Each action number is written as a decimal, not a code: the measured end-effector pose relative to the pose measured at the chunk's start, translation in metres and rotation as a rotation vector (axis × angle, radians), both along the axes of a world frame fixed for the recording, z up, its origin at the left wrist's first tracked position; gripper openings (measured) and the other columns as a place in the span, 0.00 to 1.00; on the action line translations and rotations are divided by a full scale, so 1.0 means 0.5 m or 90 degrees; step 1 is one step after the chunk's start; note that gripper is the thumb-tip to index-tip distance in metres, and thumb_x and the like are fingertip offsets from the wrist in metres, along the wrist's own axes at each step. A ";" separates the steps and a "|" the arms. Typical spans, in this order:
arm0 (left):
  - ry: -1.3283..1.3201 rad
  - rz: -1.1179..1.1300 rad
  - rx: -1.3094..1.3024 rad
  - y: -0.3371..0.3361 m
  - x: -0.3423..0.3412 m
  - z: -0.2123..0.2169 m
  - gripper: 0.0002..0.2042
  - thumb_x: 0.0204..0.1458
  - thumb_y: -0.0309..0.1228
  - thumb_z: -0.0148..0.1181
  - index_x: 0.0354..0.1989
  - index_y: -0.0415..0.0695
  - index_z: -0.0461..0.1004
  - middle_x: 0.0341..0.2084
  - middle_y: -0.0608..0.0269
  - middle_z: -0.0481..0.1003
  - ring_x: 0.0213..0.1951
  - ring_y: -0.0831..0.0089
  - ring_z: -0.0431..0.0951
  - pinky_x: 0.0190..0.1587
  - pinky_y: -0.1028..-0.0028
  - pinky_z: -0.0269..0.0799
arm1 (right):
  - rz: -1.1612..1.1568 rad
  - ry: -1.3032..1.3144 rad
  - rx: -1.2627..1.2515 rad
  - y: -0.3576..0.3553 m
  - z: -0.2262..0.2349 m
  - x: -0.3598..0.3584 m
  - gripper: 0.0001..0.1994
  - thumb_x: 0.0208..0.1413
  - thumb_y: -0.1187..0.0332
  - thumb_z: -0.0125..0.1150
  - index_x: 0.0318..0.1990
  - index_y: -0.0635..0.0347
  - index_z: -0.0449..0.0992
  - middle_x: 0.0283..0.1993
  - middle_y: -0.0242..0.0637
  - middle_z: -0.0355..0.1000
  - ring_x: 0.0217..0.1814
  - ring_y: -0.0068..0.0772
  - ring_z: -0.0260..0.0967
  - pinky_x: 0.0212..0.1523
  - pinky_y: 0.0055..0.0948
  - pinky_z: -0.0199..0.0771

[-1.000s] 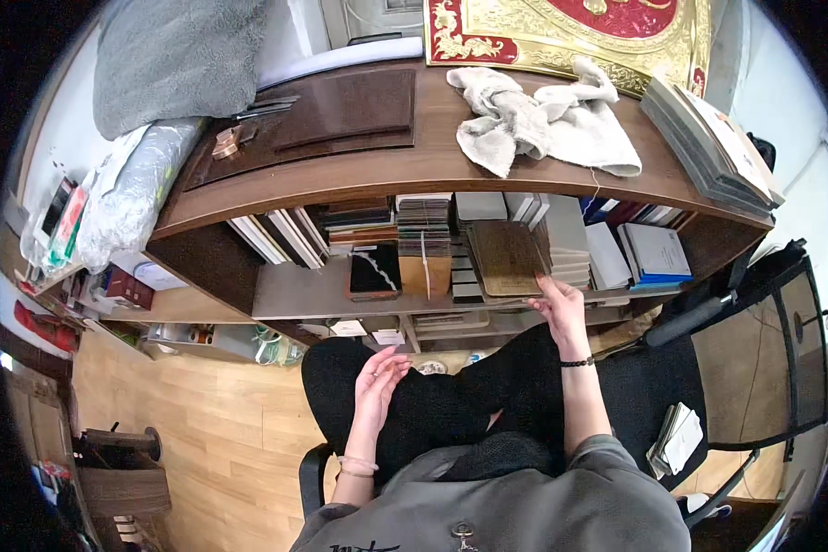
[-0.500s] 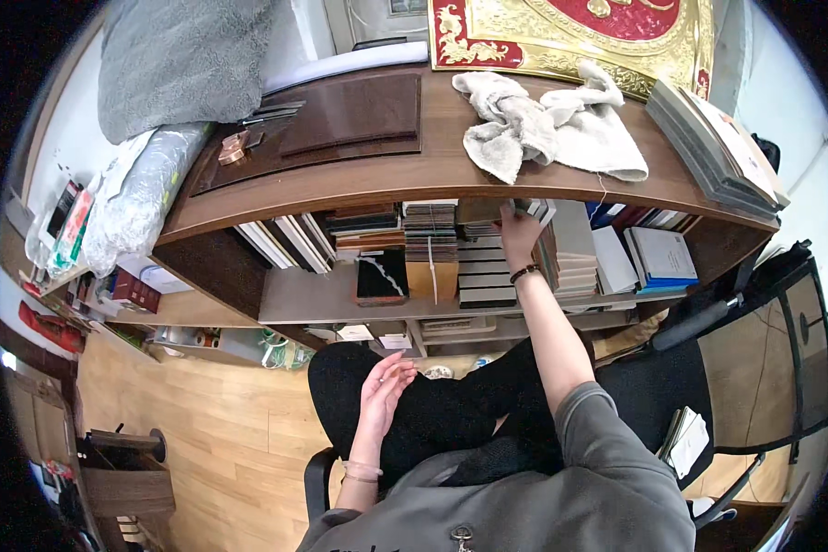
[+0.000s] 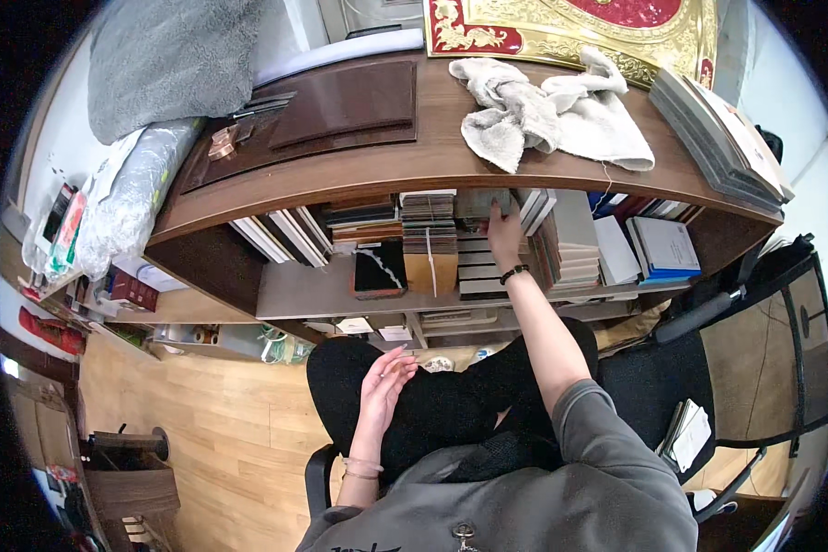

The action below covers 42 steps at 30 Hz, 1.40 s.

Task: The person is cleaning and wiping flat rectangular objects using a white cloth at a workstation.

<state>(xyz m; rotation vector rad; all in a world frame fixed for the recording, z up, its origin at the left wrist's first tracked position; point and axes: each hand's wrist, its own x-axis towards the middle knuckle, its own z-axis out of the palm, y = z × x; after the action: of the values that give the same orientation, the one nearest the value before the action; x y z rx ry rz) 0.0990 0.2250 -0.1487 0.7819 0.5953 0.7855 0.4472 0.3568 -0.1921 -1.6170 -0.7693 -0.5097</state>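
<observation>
My right hand (image 3: 504, 235) reaches into the brown shelf unit (image 3: 322, 175), with its fingertips on a flat grey panel (image 3: 477, 201) above a stack of pale-edged boards (image 3: 483, 272). The fingers look closed on the panel's edge, though the thumb side is partly hidden. Left of it stands a tall stack of thin sample boards (image 3: 429, 221) tied with a white strip. On its right, pale books or boards (image 3: 575, 239) are piled. Above my left thigh rests my left hand (image 3: 386, 382), fingers loosely bent and apart, holding nothing.
On top lie a white towel (image 3: 557, 120), a dark brown board (image 3: 345, 110) and a gold and red panel (image 3: 561, 32). A grey cushion (image 3: 170, 69) and plastic-wrapped roll (image 3: 138, 202) sit at left. A black mesh chair (image 3: 754, 359) stands at right.
My right hand has shifted slightly left and lower. The panel under its fingers now shows a grey face where a brown one showed. My left hand has hardly moved.
</observation>
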 end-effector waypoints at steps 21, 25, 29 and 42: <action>0.020 0.005 0.014 -0.001 -0.008 0.004 0.18 0.55 0.26 0.46 0.54 0.36 0.60 0.44 0.51 0.69 0.46 0.67 0.71 0.53 0.70 0.64 | 0.216 0.076 -0.309 -0.031 0.071 0.049 0.24 0.57 0.59 0.47 0.59 0.59 0.57 0.24 0.49 0.70 0.23 0.45 0.69 0.26 0.39 0.70; 0.014 0.003 0.014 0.003 -0.008 0.003 0.18 0.55 0.27 0.46 0.54 0.35 0.60 0.44 0.51 0.69 0.46 0.66 0.71 0.52 0.70 0.65 | 0.314 0.237 -0.475 -0.034 0.097 0.040 0.27 0.56 0.58 0.46 0.58 0.66 0.55 0.37 0.60 0.71 0.39 0.60 0.68 0.42 0.48 0.68; 0.012 0.010 0.005 -0.005 -0.007 0.002 0.18 0.55 0.27 0.47 0.54 0.35 0.59 0.44 0.51 0.69 0.46 0.66 0.71 0.52 0.70 0.66 | 0.209 0.204 -0.458 -0.040 0.091 0.020 0.29 0.57 0.55 0.44 0.59 0.68 0.53 0.35 0.60 0.71 0.38 0.60 0.69 0.42 0.50 0.68; 0.010 0.007 0.009 -0.006 -0.010 -0.004 0.19 0.54 0.28 0.49 0.54 0.35 0.59 0.43 0.52 0.70 0.46 0.66 0.71 0.52 0.70 0.66 | 0.104 0.002 -0.445 -0.072 0.198 -0.098 0.34 0.45 0.59 0.60 0.57 0.67 0.55 0.53 0.60 0.59 0.59 0.56 0.55 0.56 0.45 0.58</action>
<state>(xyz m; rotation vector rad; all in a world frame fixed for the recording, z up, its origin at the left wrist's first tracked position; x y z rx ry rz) 0.0941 0.2218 -0.1505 0.7989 0.6096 0.7954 0.3981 0.3208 -0.0929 -2.1623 -1.1462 -0.1120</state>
